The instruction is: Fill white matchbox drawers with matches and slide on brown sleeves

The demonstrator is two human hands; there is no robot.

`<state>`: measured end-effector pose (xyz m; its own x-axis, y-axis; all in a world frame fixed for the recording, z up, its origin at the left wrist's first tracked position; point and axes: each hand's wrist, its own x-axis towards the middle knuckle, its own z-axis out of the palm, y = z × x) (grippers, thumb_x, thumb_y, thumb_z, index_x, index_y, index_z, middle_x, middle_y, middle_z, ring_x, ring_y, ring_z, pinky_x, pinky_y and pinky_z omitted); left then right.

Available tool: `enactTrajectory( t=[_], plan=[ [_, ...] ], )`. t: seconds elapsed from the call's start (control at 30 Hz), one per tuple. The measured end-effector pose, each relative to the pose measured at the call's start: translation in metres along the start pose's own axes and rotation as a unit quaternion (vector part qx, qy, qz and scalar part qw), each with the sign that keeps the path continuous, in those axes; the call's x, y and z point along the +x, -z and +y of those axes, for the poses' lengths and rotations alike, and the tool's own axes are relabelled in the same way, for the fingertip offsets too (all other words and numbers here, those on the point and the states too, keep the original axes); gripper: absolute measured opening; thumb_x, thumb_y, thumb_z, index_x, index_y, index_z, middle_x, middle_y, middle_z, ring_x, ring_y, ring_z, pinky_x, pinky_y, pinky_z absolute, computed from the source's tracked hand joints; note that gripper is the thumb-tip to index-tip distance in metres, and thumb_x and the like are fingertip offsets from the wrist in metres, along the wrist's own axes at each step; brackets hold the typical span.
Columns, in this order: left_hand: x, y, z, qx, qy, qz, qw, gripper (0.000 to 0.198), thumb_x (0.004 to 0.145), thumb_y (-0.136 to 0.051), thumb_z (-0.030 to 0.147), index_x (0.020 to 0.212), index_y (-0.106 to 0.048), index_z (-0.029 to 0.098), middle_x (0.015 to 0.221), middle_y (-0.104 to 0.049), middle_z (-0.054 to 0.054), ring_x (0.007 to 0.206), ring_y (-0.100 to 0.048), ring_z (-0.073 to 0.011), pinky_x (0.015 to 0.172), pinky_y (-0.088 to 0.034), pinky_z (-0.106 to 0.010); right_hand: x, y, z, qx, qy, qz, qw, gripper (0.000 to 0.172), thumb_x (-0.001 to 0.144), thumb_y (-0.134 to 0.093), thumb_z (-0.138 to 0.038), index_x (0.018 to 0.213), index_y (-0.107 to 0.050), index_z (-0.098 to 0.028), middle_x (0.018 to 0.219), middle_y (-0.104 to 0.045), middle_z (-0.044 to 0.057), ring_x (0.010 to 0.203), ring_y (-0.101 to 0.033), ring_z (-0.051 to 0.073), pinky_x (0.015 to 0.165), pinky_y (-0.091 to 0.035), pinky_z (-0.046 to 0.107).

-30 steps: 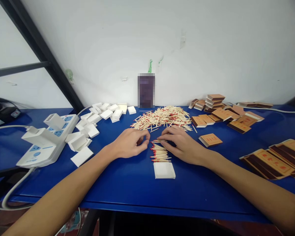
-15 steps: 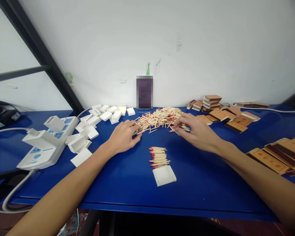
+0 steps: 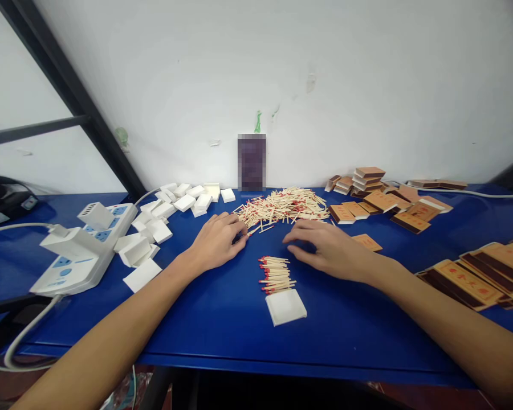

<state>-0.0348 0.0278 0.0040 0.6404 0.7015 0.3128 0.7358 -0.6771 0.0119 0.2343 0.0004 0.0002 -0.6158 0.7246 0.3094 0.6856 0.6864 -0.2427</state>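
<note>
My left hand (image 3: 218, 239) rests on the blue tabletop with bent fingers, its fingertips by the left edge of a heap of red-tipped matches (image 3: 288, 205). A small gap shows between its thumb and fingers, with nothing seen held. My right hand (image 3: 329, 250) hovers between the heap and a small row of matches (image 3: 276, 274), thumb and fingers apart. No match shows between them. The row's matches lie roughly parallel, red heads to the left. Just in front of them is a white matchbox tray (image 3: 286, 306), which seems to lie face down.
White matchbox trays (image 3: 154, 216) are scattered at left, near a power strip (image 3: 85, 250) with plugs and cables. Orange-brown matchbox sleeves (image 3: 380, 199) lie at back right, with more sleeves (image 3: 474, 279) at far right. A pixelated dark rectangle (image 3: 252, 162) stands against the wall.
My right hand has moved from the match heap toward me and slightly left, uncovering sleeves behind it. My left hand has shifted slightly right, and its thumb and fingers have drawn closer together.
</note>
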Motion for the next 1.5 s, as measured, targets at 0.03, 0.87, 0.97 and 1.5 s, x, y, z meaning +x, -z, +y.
enactTrajectory(
  t=[0.03,0.87,0.97,1.5],
  plan=[
    [-0.001,0.002,0.003,-0.01,-0.013,0.001,1.0,0.016,0.093,-0.053,0.029,0.091,-0.065,0.019,0.092,-0.064,-0.005,0.087,-0.057,-0.0207,0.078,-0.043,-0.035,0.0,0.0,-0.006,0.036,0.012,-0.016,0.999,0.022,0.096,-0.051,-0.032,0.107,-0.068,-0.024,0.102,-0.068,0.007,0.094,-0.063,0.022,0.082,-0.05,0.036],
    [0.0,0.003,0.002,0.085,0.001,-0.047,0.995,0.018,0.094,-0.049,0.026,0.09,-0.064,0.018,0.093,-0.067,-0.006,0.086,-0.059,-0.022,0.075,-0.039,-0.036,0.001,-0.004,0.035,-0.178,-0.068,-0.005,0.982,0.022,0.094,-0.05,-0.02,0.092,-0.072,-0.016,0.089,-0.069,0.009,0.088,-0.062,0.025,0.077,-0.044,0.036],
    [0.0,0.004,0.001,0.079,0.008,-0.049,0.996,0.015,0.092,-0.05,0.024,0.087,-0.063,0.018,0.092,-0.067,-0.005,0.085,-0.058,-0.0216,0.075,-0.039,-0.036,0.001,-0.003,0.035,-0.184,-0.063,0.004,0.981,0.018,0.093,-0.052,-0.019,0.088,-0.07,-0.017,0.088,-0.068,0.008,0.085,-0.061,0.023,0.075,-0.042,0.034],
    [0.0,0.001,0.009,0.054,0.031,-0.027,0.998,0.017,0.091,-0.055,0.033,0.091,-0.063,0.018,0.093,-0.064,-0.006,0.089,-0.056,-0.0233,0.078,-0.041,-0.038,0.015,-0.015,0.004,-0.025,-0.062,0.04,0.997,0.006,0.086,-0.062,-0.019,0.08,-0.064,-0.02,0.08,-0.069,0.003,0.077,-0.061,0.019,0.072,-0.042,0.031]
  ],
)
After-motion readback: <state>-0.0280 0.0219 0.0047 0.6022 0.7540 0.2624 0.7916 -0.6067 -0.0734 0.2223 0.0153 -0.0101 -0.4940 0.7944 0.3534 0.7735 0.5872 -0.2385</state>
